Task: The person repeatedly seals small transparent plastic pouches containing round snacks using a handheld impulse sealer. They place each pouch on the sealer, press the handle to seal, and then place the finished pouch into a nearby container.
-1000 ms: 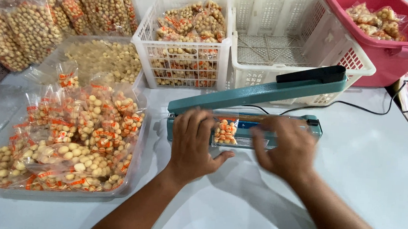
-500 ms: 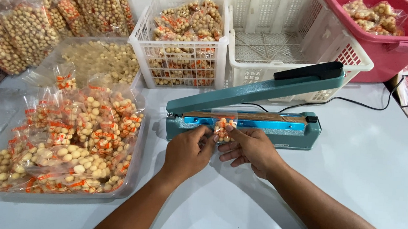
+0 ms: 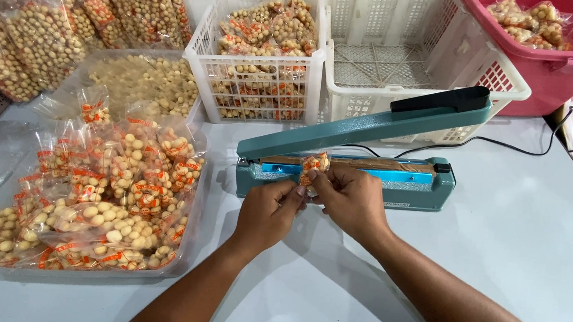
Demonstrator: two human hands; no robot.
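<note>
On the white bench (image 3: 534, 221), a clear tray (image 3: 183, 258) of packed snack bags sits at nine o'clock. At centre, the left hand (image 3: 269, 211) and right hand (image 3: 352, 197) both pinch a small snack packet (image 3: 314, 164) against the teal heat sealer (image 3: 367, 177), its arm raised. A pink tub (image 3: 566, 74) stands at two o'clock.

clear orange-labelled snack packets (image 3: 120, 195) fill the left tray, one small packet (image 3: 314, 164) at the sealer.
</note>
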